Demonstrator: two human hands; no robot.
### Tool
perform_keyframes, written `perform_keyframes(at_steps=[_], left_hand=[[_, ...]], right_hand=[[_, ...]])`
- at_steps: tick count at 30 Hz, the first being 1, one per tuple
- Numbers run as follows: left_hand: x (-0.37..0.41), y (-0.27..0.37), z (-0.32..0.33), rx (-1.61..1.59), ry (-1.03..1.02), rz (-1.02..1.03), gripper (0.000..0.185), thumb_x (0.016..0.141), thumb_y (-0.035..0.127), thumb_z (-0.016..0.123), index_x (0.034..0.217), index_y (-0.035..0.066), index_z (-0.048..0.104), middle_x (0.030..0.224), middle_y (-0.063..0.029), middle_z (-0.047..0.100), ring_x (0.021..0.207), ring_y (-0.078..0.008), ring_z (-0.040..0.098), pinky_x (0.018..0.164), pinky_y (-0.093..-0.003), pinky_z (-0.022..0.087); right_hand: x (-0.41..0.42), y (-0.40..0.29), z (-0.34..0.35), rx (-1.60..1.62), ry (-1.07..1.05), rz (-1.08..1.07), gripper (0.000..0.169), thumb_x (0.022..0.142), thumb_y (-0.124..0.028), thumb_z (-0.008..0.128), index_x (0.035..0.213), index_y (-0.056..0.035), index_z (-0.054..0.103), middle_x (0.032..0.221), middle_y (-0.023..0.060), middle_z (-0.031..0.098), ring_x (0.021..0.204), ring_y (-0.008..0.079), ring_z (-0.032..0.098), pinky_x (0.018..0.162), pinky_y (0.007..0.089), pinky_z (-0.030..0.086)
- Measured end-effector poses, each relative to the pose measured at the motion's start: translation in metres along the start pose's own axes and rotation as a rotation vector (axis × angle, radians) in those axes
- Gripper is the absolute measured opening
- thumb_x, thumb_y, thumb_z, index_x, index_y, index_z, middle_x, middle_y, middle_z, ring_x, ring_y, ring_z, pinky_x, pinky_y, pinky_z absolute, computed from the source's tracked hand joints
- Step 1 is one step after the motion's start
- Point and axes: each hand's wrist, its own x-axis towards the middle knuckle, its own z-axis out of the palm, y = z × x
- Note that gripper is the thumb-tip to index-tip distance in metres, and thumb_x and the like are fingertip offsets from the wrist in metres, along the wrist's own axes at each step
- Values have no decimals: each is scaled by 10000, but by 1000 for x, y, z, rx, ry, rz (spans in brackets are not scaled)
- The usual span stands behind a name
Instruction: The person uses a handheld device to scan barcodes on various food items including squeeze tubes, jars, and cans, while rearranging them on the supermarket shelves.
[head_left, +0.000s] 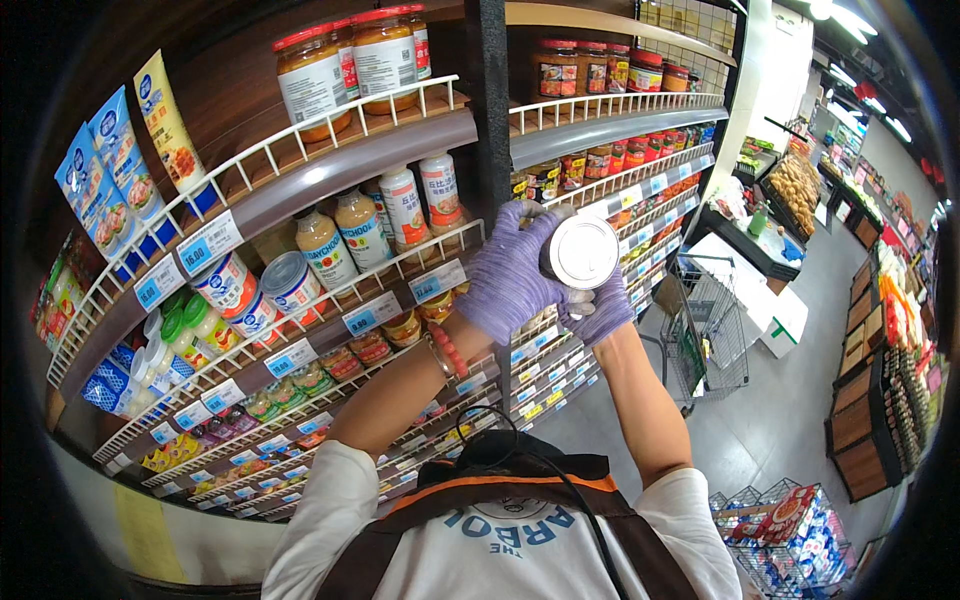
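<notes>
My left hand (514, 274), in a purple knitted glove with greyish fingertips, grips a can (584, 252) with a shiny round metal end facing up at me. From below and to the right, my right hand (602, 304), gloved alike, holds the same can. Its side is mostly hidden by the fingers. Both hands are in front of the shelf rack, near its dark upright post (489, 112). Behind and left of the left hand stand white bottles (441, 191) and sauce jars (322, 244). Red-lidded jars (559, 71) stand on the shelf beyond.
White wire guards (300, 150) and price tags edge the shelves. Large red-lidded jars (315, 82) and squeeze pouches (169, 120) stand on the upper left shelf. A wire shopping cart (701, 337) is at right, near white boxes (785, 324). Produce stands (862, 420) line the aisle; a filled wire basket (787, 532) is lower right.
</notes>
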Motion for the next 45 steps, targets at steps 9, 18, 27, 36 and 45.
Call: perform_keyframes(at_steps=[9,18,27,36,45], left_hand=[[1,0,19,-21,-60,50,920,415,303,887,1226,79,513,1139,-128,509,1036,-293,542,922,-376,456],[-8,-3,42,-9,83,4,892,452,300,883,1232,107,495,1131,-123,507,1050,-296,537,909,-382,462],[-14,-16,57,-466,203,-100,821,558,182,855,1270,100,456,1122,-92,553,1064,-240,526,857,-374,476],[1,-19,46,-328,176,-20,774,539,142,849,1203,50,462,1117,-102,561,1025,-213,568,924,-327,458],[17,-22,21,-218,-72,127,746,558,161,842,1200,79,470,1119,-116,552,1045,-269,557,937,-355,444]], right_hand=[[-8,-6,-4,-64,212,-126,495,889,-531,473,1093,-93,578,991,61,656,790,174,659,594,278,580],[-3,-25,-11,-174,178,-70,405,922,-414,459,1086,-67,590,1000,96,662,832,209,662,728,362,576],[-5,-8,4,-77,84,-223,431,911,-452,477,1109,-79,559,944,54,653,644,137,637,341,185,469],[-8,30,-26,-14,-6,-148,272,827,-119,525,1073,-4,551,921,94,640,425,125,479,305,180,351],[1,22,-44,-55,-33,-99,259,799,-79,468,1029,-11,566,920,102,648,369,143,415,350,199,374]])
